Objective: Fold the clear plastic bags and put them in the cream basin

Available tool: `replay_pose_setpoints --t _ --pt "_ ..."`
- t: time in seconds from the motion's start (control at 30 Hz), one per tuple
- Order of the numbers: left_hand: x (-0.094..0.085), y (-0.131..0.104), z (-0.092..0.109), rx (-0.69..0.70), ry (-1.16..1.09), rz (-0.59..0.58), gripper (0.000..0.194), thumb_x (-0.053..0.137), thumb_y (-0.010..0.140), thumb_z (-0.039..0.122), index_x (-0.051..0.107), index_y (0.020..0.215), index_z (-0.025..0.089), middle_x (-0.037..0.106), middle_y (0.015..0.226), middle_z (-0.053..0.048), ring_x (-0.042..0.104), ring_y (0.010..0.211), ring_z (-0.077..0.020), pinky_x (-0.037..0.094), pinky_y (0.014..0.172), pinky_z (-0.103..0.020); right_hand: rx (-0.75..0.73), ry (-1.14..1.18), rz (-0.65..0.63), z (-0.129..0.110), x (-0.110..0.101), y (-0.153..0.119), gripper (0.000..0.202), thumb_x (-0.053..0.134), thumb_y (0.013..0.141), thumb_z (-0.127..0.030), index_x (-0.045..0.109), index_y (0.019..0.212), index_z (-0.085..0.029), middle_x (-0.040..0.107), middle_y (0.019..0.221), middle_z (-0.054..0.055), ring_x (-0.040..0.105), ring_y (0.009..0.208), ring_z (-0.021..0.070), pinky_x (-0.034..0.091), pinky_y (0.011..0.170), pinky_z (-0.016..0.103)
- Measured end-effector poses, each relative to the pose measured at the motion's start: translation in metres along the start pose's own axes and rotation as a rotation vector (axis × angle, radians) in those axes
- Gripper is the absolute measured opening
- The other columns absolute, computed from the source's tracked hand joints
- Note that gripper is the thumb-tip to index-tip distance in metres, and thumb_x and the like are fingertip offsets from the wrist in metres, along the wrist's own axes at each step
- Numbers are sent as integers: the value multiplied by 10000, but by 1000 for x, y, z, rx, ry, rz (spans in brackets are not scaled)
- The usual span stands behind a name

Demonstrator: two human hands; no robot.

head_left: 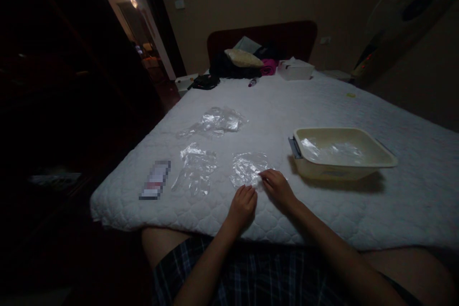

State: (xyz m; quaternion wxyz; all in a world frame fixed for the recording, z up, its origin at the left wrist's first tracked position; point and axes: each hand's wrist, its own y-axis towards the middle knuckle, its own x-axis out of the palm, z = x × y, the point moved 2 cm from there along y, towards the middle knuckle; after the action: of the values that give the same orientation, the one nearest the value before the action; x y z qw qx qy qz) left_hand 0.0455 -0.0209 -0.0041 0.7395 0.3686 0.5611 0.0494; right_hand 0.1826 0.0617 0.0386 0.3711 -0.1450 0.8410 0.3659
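Observation:
A clear, crinkled plastic bag (247,166) lies on the white quilted bed cover in front of me. My left hand (244,204) rests at its near edge, fingers stretched out and touching the film. With its fingertips pinched together, my right hand (278,189) grips the bag's right side. To the left, a second clear plastic bag (197,169) is spread on the cover. Farther back lies a loose heap of similar clear plastic (220,122). A cream plastic bin (337,172) with a grey side handle stands to the right, some clear plastic (346,152) inside it.
A phone-like object (155,180), blurred out, lies at the left edge of the bed. By the headboard (263,31) are dark bundles, a pillow (244,58) and a white box (295,70). A fan (405,14) stands at the right.

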Motion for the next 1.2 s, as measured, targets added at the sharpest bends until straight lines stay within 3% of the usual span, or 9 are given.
replay_pose_setpoints --t 0.3,0.5,0.63,0.8,1.0,1.13,1.2 --pt "0 -1 1 4 0 3 334 394 766 35 554 1047 120 601 1067 -118 500 1090 -239 395 959 -468 39 -71 -15 1 13 6 220 458 831 -162 574 1017 -184 613 941 77 543 875 205 388 786 342" --pt "0 -3 0 12 11 22 350 380 769 28 554 1057 121 590 1096 -124 488 1112 -244 401 952 -477 15 -81 -4 -2 8 7 192 455 816 -142 592 945 -181 620 890 73 538 859 211 367 816 369" --pt "-1 -2 0 27 25 38 339 386 773 28 558 1051 116 594 1090 -125 485 1117 -244 407 947 -467 55 -72 93 6 -6 6 194 451 800 -140 589 932 -176 625 893 73 545 867 207 366 840 377" --pt "-1 -4 0 25 24 54 353 402 763 24 544 1078 96 595 1084 -132 491 1104 -248 393 961 -459 153 -41 211 36 -24 -7 193 433 797 -173 588 911 -170 621 904 84 559 867 212 413 809 369" --pt "-3 -5 0 23 45 110 348 407 783 45 527 1103 107 584 1118 -134 495 1098 -237 395 954 -448 351 57 430 66 -24 -34 189 460 779 -225 606 875 -155 616 841 75 579 757 190 467 697 322" --pt "0 15 11 102 78 101 256 402 837 96 553 1039 141 615 1040 -104 533 1038 -203 413 927 -414 424 92 534 71 -20 -40 207 473 775 -253 619 876 -146 619 794 68 578 708 181 471 669 309" --pt "7 35 21 157 87 39 226 398 852 115 561 1006 137 624 988 -93 546 995 -196 429 895 -387 448 106 554 72 -20 -39 222 475 772 -267 623 885 -146 622 793 70 580 703 182 474 667 311"
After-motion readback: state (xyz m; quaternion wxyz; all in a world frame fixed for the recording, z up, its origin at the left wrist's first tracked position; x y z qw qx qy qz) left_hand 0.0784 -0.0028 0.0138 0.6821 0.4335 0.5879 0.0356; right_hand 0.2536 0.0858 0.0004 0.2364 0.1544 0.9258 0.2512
